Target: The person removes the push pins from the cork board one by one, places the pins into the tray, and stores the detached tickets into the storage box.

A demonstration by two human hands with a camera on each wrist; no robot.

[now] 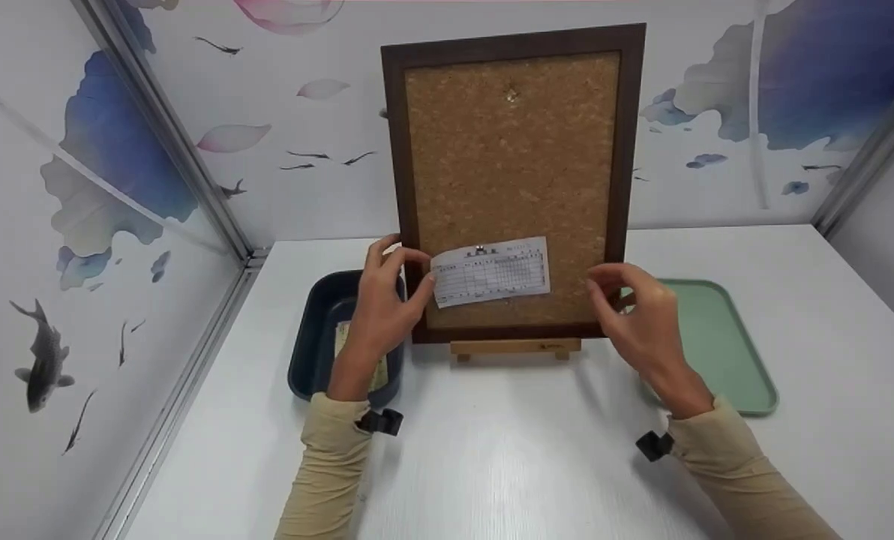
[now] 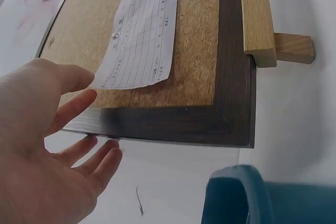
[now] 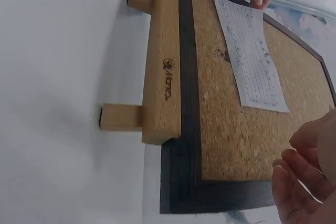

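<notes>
A printed paper slip (image 1: 490, 271) hangs slightly tilted low on a framed cork board (image 1: 511, 165), with a small pin (image 1: 480, 248) at its top edge. My left hand (image 1: 379, 300) is at the slip's left edge. In the left wrist view its thumb and index fingertips are right at the paper's corner, with a gap between them, while the other fingers spread beyond the dark frame (image 2: 157, 124). Near the board's lower right side, my right hand (image 1: 642, 315) has loosely bent fingers, thumb close to the index, with nothing visible between them.
The board stands on a small wooden easel (image 1: 514, 346). A dark blue bin (image 1: 304, 337) with yellowish paper inside stands left, partly behind my left arm. On the right lies a green tray (image 1: 717, 345). More small pins (image 1: 511, 94) are near the board's top.
</notes>
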